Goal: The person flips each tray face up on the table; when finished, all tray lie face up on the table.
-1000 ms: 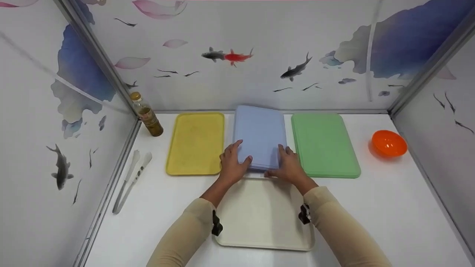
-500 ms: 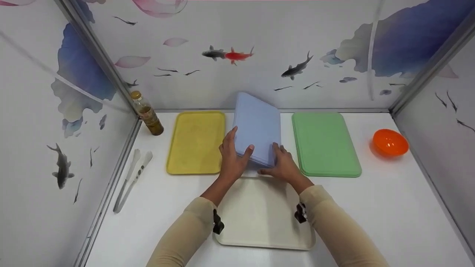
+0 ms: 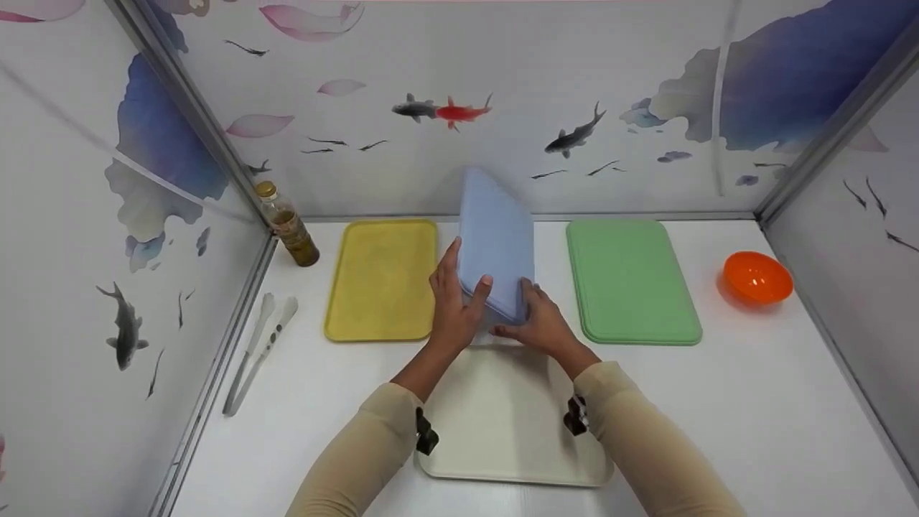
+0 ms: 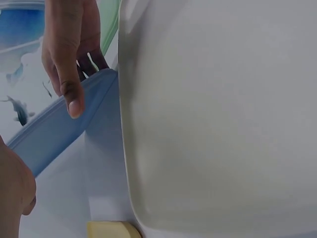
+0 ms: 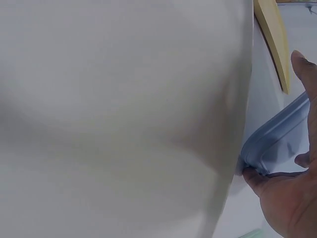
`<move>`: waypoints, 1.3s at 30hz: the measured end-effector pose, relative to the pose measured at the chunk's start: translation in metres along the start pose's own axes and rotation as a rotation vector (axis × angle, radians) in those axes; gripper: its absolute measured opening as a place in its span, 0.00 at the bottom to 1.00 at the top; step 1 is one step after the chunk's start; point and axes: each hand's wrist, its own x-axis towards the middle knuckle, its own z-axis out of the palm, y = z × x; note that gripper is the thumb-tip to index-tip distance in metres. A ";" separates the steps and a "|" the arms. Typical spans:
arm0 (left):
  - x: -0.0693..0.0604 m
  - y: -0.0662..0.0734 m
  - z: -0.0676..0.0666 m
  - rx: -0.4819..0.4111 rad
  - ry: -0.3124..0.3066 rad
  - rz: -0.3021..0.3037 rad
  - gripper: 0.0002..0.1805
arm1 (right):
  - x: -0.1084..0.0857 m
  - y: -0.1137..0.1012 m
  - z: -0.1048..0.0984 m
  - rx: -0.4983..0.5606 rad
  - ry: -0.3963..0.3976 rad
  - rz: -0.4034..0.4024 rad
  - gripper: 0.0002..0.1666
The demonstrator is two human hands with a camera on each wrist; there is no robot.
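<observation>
A blue tray (image 3: 495, 244) is tilted in the head view, its left side higher than its right. Doubled rim lines show on it; whether several trays are nested, I cannot tell. My left hand (image 3: 455, 309) grips its left edge, thumb over the near rim. At the near right corner my right hand (image 3: 540, 319) holds the tray, thumb at the near end. The left wrist view shows the right hand (image 4: 69, 44) on the blue rim and part of the left hand (image 4: 12, 183) lower down. Closest to both hands lies a cream tray (image 3: 513, 431), below the forearms.
A yellow tray (image 3: 382, 280) lies left of the blue one, a green tray (image 3: 633, 280) to its right. At the left stand a bottle of brown liquid (image 3: 293, 233) and, lying flat, tongs (image 3: 258, 352). An orange bowl (image 3: 757, 278) is far right. Patterned walls enclose three sides.
The blue tray has gone from lying nearly flat to a steep tilt, its left side rising. Both hands tilt it, the right hand shifting a little left. Other things stay put.
</observation>
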 end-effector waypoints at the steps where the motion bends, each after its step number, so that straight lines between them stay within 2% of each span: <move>1: 0.000 0.001 0.000 -0.007 -0.001 0.004 0.45 | 0.000 -0.001 0.000 0.008 0.004 -0.002 0.75; 5: -0.002 0.005 0.000 -0.046 -0.015 0.029 0.43 | 0.000 -0.002 0.001 0.034 0.013 -0.005 0.72; 12: -0.002 0.015 0.003 -0.110 -0.033 0.050 0.41 | 0.000 -0.004 0.003 0.062 0.004 -0.021 0.73; 29: -0.001 0.028 0.009 -0.174 -0.086 0.077 0.43 | -0.001 -0.014 -0.008 0.068 -0.042 -0.021 0.71; 33: 0.000 0.030 0.010 -0.180 -0.092 0.093 0.46 | -0.002 -0.024 -0.014 0.104 -0.018 -0.043 0.65; 39: 0.002 0.034 0.014 -0.212 -0.110 0.124 0.45 | -0.004 -0.044 -0.027 0.164 0.050 -0.146 0.54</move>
